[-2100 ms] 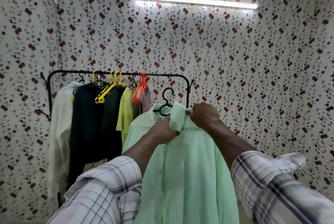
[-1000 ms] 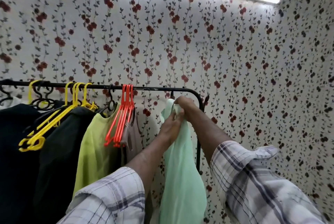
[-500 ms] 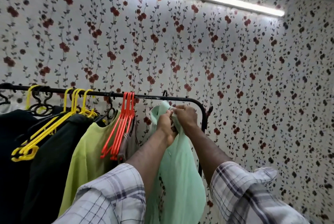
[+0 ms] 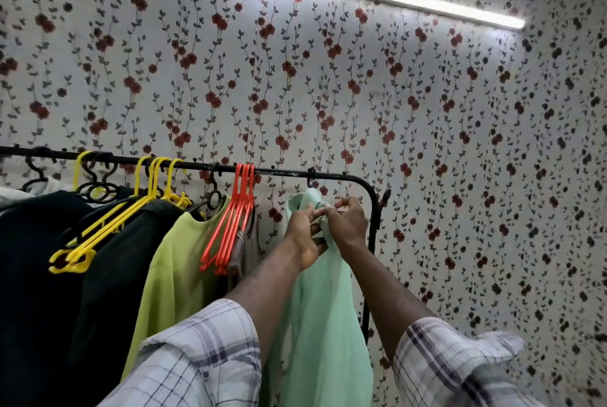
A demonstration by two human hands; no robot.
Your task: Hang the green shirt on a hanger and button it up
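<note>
Hanging from a black hanger hook (image 4: pixel 311 177) on the rail (image 4: pixel 279 172), the green shirt (image 4: pixel 328 324) drops straight down from the fingers; its long axis is vertical, with the collar just above the fingertips and the body falling away below the wrists and out of view. Both hands meet at the top of the front, touching one another. The left hand (image 4: pixel 303 234) has its fingers curled round a fold of the cloth from the near side; the right hand (image 4: pixel 348 226) pinches the cloth between thumb and fingertips just beyond it. Whether a button or a buttonhole lies between the fingertips is too small to tell.

The step in hand looks like the top button, right under the collar. If so, the rest of the placket lies directly beneath the fingers, so the coming move is probably a short shift downward along that vertical line. Neither hand is clearly nearer, since both sit on the same spot.

The shirt hangs edge-on to the camera, so its front faces sideways from the fingers, toward the rack's end post (image 4: pixel 372 242). The orange hangers (image 4: pixel 230 226) hang near the left hand's far side, apart from the shirt.
</note>
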